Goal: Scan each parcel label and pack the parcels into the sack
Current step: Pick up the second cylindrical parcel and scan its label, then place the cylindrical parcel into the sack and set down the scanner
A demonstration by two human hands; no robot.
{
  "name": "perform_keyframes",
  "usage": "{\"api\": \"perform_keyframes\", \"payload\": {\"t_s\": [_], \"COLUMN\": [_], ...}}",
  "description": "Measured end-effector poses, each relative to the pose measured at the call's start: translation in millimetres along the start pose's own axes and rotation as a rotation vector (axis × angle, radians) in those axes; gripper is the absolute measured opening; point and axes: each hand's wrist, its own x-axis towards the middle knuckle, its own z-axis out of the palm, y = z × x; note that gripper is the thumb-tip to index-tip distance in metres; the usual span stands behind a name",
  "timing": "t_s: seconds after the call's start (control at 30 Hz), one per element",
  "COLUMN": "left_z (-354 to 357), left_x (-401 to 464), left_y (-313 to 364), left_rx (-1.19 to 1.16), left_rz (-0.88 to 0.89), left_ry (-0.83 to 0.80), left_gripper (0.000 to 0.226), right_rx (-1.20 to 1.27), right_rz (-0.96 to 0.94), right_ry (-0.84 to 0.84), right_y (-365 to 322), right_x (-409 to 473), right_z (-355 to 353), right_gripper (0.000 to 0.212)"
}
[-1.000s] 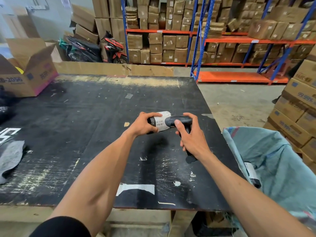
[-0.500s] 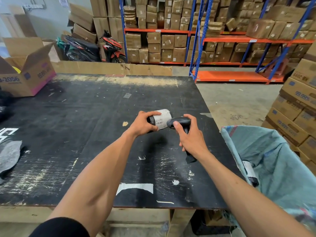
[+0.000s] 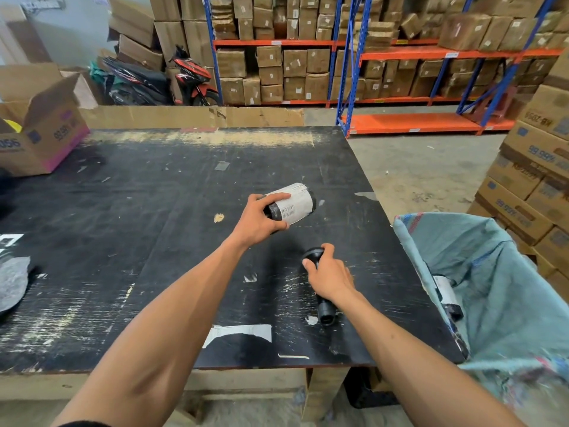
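My left hand (image 3: pixel 257 218) grips a small black cylindrical parcel (image 3: pixel 292 205) with a white barcode label, held above the middle of the black table (image 3: pixel 123 229). My right hand (image 3: pixel 331 277) holds a black handheld scanner (image 3: pixel 323 308) low against the tabletop, nearer to me and apart from the parcel. A teal woven sack (image 3: pixel 498 291) hangs open at the table's right edge. Another labelled black parcel (image 3: pixel 446 294) lies inside it.
An open cardboard box (image 3: pixel 43 131) stands at the table's far left, and a grey bag (image 3: pixel 12 282) lies at its left edge. Stacked cartons (image 3: pixel 535 180) rise to the right of the sack. Blue and orange shelving (image 3: pixel 400 57) and a motorbike (image 3: pixel 187 78) stand behind.
My right hand has dropped with the scanner from beside the parcel's label down to the tabletop. My left hand still holds the parcel, now tilted with its label facing up.
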Motion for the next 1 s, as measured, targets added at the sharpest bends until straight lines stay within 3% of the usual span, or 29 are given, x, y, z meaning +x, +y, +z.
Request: {"api": "perform_keyframes", "payload": {"t_s": [0.1,0.2,0.4,0.57,0.73,0.83,0.93,1.0], "left_z": [8.1,21.0,76.1,156.5,231.3,264.3,295.2,318.2], "left_x": [2.6,7.8,21.1,24.6,28.0,29.8,35.1,40.3], "left_y": [10.6,21.6,57.4,98.1,117.1,116.3,110.6,103.9], "left_rx": [0.009,0.009,-0.061,-0.16,-0.03,0.038,0.181,0.42], "left_rz": [0.023,0.045,0.088,0.068,0.094,0.073,0.1,0.14], "left_ry": [-0.012,-0.03,-0.051,-0.16,-0.41,-0.54,-0.471,-0.399], "left_gripper": [0.065,0.067,0.084,0.102,0.105,0.09,0.074,0.078], "right_rx": [-0.087,-0.094,0.61,0.899,0.926,0.842,0.632,0.503], "right_rz": [0.004,-0.03,0.058,0.062,0.196,0.221,0.249,0.286], "right_ry": [-0.006,0.108,0.22,0.332,0.448,0.431,0.403,0.331], "right_y": [2.4,7.6,30.7,63.4,130.9,184.8,242.8,282.9], "right_x": [0.8,4.4,32.6,49.1,61.1,65.3,66.3,64.4], "right_z": [-7.6,-26.8,-91.3,-132.5,-169.6,-189.6,-200.4,-198.6], "right_gripper": [0.065,0.077,0.075,0.081,0.076,0.076,0.077,0.078]}}
